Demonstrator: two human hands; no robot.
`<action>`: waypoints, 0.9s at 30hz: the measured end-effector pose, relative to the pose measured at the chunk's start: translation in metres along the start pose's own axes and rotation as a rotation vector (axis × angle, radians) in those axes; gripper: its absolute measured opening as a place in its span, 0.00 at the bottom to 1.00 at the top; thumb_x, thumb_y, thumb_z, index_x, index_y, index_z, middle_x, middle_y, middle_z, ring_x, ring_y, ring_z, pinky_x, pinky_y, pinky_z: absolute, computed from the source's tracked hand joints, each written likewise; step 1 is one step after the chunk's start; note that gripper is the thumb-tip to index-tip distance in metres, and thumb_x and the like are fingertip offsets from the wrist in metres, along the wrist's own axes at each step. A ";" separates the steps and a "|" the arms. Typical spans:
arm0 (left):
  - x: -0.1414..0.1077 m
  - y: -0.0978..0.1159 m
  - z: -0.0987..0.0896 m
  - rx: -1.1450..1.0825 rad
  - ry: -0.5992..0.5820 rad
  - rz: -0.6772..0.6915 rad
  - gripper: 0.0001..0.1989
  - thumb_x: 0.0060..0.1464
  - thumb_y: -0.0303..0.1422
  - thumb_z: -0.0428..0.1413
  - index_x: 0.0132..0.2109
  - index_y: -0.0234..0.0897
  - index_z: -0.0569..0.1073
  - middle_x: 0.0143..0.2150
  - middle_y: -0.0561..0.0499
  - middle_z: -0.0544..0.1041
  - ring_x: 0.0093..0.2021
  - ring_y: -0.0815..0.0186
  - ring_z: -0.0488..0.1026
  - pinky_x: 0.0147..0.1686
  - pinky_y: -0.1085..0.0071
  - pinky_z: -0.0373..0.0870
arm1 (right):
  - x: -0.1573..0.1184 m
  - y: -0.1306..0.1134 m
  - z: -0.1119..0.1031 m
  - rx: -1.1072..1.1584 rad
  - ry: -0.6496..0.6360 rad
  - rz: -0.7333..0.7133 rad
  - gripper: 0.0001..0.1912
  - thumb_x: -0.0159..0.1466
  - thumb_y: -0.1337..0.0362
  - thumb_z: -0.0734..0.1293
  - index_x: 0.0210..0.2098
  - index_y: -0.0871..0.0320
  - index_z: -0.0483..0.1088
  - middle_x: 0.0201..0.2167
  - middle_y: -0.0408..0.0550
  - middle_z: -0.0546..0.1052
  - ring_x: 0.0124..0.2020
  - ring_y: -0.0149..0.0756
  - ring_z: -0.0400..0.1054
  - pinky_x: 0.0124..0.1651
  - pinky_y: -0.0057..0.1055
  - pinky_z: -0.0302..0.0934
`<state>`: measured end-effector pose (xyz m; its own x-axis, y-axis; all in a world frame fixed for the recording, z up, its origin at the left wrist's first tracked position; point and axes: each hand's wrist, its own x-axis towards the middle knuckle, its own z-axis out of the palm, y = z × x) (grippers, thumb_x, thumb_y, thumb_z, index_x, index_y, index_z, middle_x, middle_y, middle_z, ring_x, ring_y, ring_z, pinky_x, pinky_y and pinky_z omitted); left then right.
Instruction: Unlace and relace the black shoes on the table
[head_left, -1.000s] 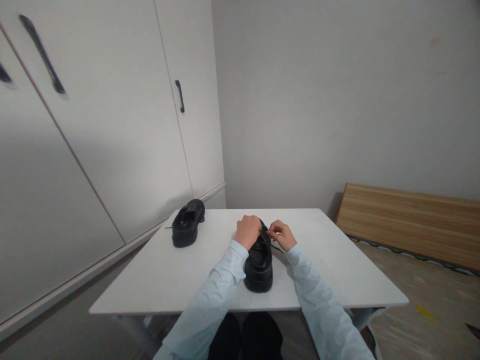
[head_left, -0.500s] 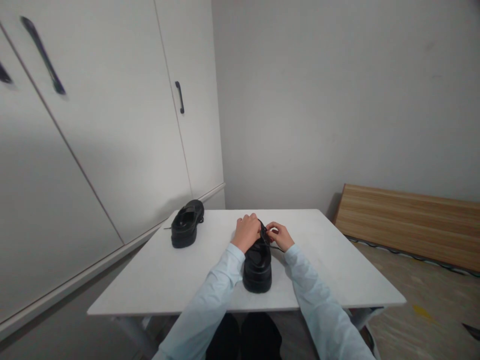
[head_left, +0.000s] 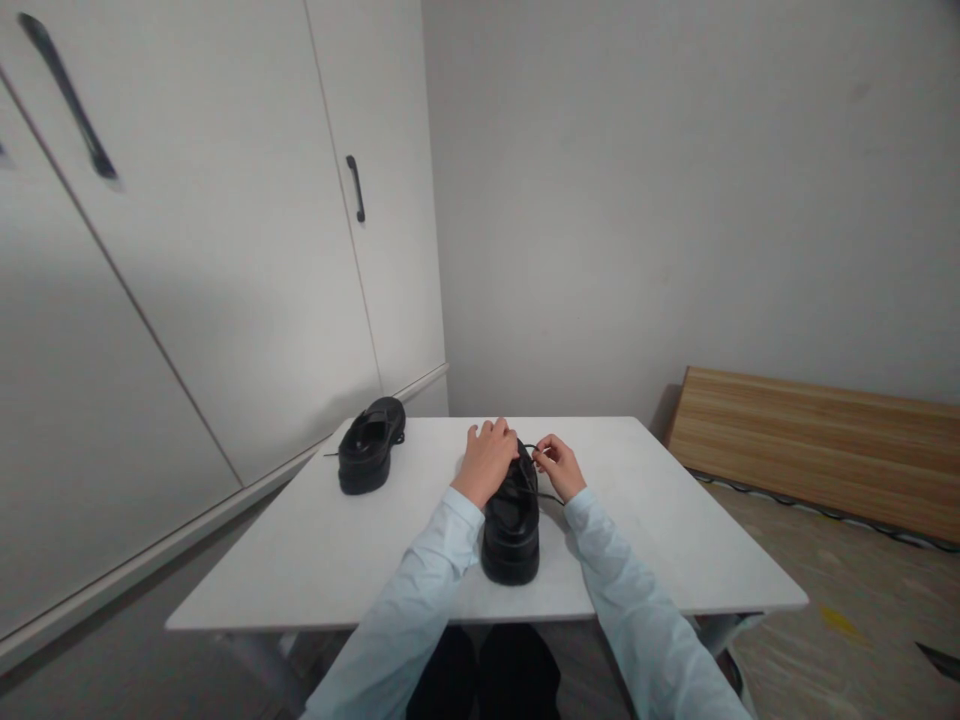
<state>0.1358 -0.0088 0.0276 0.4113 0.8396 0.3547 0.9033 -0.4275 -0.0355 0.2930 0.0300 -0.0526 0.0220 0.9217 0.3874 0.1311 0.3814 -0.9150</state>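
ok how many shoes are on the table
2: the near shoe, at the left hand and right hand, and the far shoe, toward the far left corner of the table. None seems hidden.

The light is soft, grey and a bit dim. I can't tell where it comes from. The table (head_left: 330,560) looks bright and white, with faint shadows near the sleeves. A soft dark patch sits on the cupboard (head_left: 247,200), and another beside the board (head_left: 814,440). The near shoe (head_left: 511,550) is so black that small bits are hard to see. The floor (head_left: 847,570) looks smeary. Near the edges, straight things lean and stretch.
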 end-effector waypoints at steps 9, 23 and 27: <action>-0.004 -0.028 -0.017 -0.184 0.128 -0.064 0.07 0.62 0.31 0.45 0.40 0.36 0.66 0.39 0.47 0.73 0.41 0.63 0.70 0.39 0.70 0.63 | 0.001 0.005 -0.004 -0.021 0.122 0.015 0.09 0.49 0.59 0.64 0.25 0.55 0.60 0.21 0.40 0.67 0.22 0.31 0.63 0.24 0.27 0.59; -0.009 -0.054 -0.023 -0.828 0.533 -0.233 0.04 0.60 0.32 0.45 0.37 0.38 0.62 0.33 0.51 0.74 0.35 0.67 0.74 0.35 0.70 0.71 | -0.001 0.009 -0.002 -0.098 0.117 0.035 0.06 0.52 0.60 0.60 0.24 0.54 0.57 0.21 0.40 0.67 0.22 0.31 0.62 0.24 0.26 0.57; -0.012 -0.050 -0.026 -0.991 0.594 -0.261 0.05 0.60 0.34 0.45 0.37 0.38 0.61 0.35 0.50 0.73 0.34 0.67 0.75 0.32 0.70 0.74 | -0.003 0.007 -0.001 -0.121 0.116 0.064 0.06 0.52 0.60 0.60 0.24 0.54 0.57 0.23 0.40 0.68 0.23 0.32 0.62 0.25 0.26 0.57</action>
<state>0.0822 -0.0065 0.0498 -0.1289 0.7645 0.6316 0.3555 -0.5590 0.7491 0.2951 0.0303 -0.0603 0.1471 0.9270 0.3451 0.2436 0.3042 -0.9209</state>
